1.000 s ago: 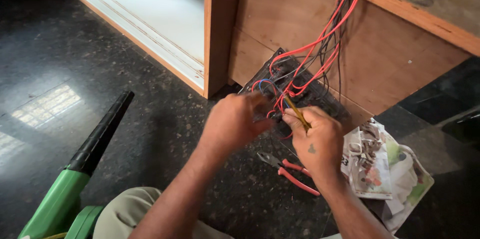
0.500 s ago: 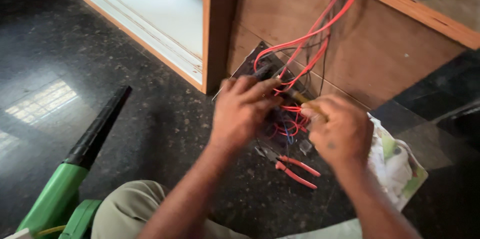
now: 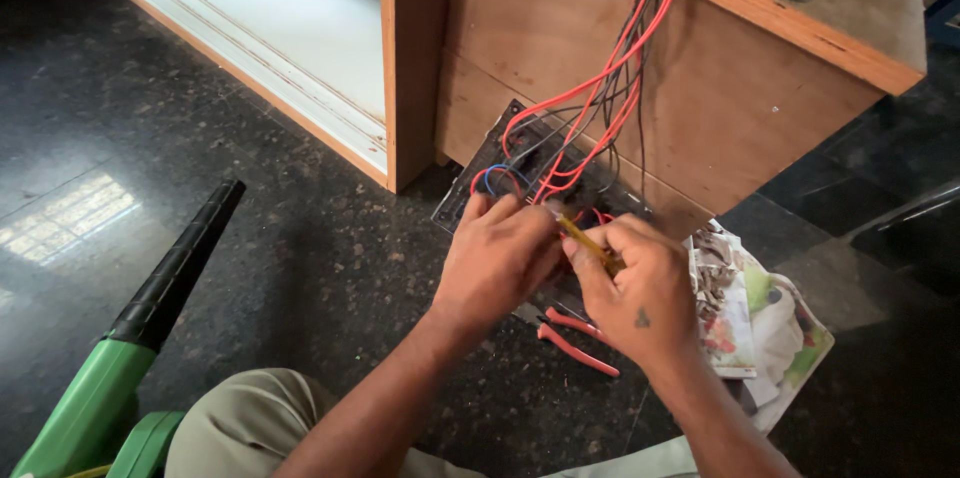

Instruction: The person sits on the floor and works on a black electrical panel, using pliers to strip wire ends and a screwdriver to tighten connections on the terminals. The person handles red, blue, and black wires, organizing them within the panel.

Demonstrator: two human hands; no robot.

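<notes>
1. A yellow-handled screwdriver [image 3: 588, 243] is being gripped by the right hand [image 3: 640, 288], the fingers closed around its handle, its tip pointing towards the left hand.
2. The left hand [image 3: 495, 258] is being held just beside the tip, its fingers curled narrow over the wiring — what they are pinching cannot be told.
3. A dark switch plate [image 3: 480, 173] is being worked on under both hands; it is lying on the black stone floor [image 3: 300, 268], against the plywood cabinet [image 3: 720, 98].
4. Red, black and blue wires [image 3: 610, 88] are being led down the cabinet face onto the plate.
5. Red-handled pliers [image 3: 575, 343] are lying on the floor just below the hands.
6. A crumpled printed bag [image 3: 780, 328] is lying to the right — a green blower [image 3: 130, 338] to the left.
</notes>
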